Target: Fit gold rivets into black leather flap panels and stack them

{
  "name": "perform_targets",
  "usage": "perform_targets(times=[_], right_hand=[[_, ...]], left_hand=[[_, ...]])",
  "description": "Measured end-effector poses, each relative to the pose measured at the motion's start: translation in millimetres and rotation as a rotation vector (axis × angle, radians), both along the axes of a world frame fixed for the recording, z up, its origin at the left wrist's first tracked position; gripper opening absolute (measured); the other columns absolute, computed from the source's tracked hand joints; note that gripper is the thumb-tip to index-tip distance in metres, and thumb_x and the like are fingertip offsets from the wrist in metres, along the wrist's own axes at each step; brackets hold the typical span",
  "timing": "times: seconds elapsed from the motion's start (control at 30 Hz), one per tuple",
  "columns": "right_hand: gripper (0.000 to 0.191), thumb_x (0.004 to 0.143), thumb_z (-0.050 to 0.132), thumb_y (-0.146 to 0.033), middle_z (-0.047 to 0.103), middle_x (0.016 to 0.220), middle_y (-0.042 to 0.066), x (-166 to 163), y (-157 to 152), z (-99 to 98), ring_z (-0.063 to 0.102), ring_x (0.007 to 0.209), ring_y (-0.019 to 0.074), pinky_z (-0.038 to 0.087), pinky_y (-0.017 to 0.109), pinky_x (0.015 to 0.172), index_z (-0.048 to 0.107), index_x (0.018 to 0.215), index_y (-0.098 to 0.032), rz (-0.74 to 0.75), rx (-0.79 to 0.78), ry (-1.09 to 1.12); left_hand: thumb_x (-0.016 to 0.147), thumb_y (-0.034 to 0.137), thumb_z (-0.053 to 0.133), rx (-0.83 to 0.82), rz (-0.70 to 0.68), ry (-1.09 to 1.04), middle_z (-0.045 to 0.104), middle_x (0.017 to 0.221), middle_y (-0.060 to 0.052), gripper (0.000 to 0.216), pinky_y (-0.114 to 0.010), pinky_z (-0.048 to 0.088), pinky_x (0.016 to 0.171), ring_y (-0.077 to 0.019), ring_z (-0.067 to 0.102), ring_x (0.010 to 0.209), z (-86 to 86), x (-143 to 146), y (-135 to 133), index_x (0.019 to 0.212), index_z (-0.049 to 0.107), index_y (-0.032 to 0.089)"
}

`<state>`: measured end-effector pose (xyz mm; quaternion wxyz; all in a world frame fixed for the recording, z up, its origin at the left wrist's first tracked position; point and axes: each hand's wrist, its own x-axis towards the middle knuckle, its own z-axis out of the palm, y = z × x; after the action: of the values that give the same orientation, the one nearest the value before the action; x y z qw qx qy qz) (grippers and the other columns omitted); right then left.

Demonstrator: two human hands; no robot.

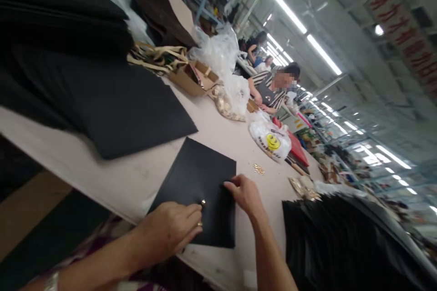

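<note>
A black leather-like panel (194, 168) lies in front of me at the table's near edge. A small gold stud (203, 202) shows on its surface. Beside the stud, my left hand (172, 225) rests on the panel with its fingers curled together. Another gold spot sits at those fingertips; whether it is a ring or a second stud is unclear. My right hand (245, 194) pinches the panel's right edge between thumb and fingers. Several small gold pieces (258, 169) lie loose on the table just beyond that hand.
Stacks of black panels flank me, one at left (133, 104) and one at right (324, 236). Across the table are an open cardboard box (191, 79), a bag of small parts (228, 104) and a white smiley-face bag (269, 138). A co-worker (269, 95) sits beyond.
</note>
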<state>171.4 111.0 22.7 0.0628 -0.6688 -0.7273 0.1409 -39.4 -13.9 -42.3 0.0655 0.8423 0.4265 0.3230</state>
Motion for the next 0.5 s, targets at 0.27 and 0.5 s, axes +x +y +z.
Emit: perform_targets(times=[0.27, 0.5], right_hand=[[0.023, 0.087, 0.061, -0.034, 0.069, 0.089, 0.003, 20, -88, -6.1, 0.064, 0.078, 0.0195, 0.047, 0.030, 0.071, 0.063, 0.107, -0.023, 0.143, 0.047, 0.170], [0.067, 0.067, 0.081, -0.043, 0.060, 0.120, 0.008, -45, -143, -6.4, 0.054, 0.106, 0.0303, 0.046, 0.046, 0.092, 0.055, 0.125, -0.024, 0.507, 0.173, 0.104]], left_hand=[[0.097, 0.034, 0.049, -0.157, 0.049, 0.025, 0.066, 0.083, -0.002, 0.016, -0.028, 0.044, 0.059, -0.0183, 0.064, 0.068, 9.6, -3, -1, 0.092, 0.056, 0.020], [0.099, 0.048, 0.040, -0.451, 0.223, -0.542, 0.066, 0.079, 0.006, 0.033, -0.019, 0.047, 0.068, -0.0125, 0.063, 0.075, 25.5, -18, 6, 0.090, 0.059, 0.022]])
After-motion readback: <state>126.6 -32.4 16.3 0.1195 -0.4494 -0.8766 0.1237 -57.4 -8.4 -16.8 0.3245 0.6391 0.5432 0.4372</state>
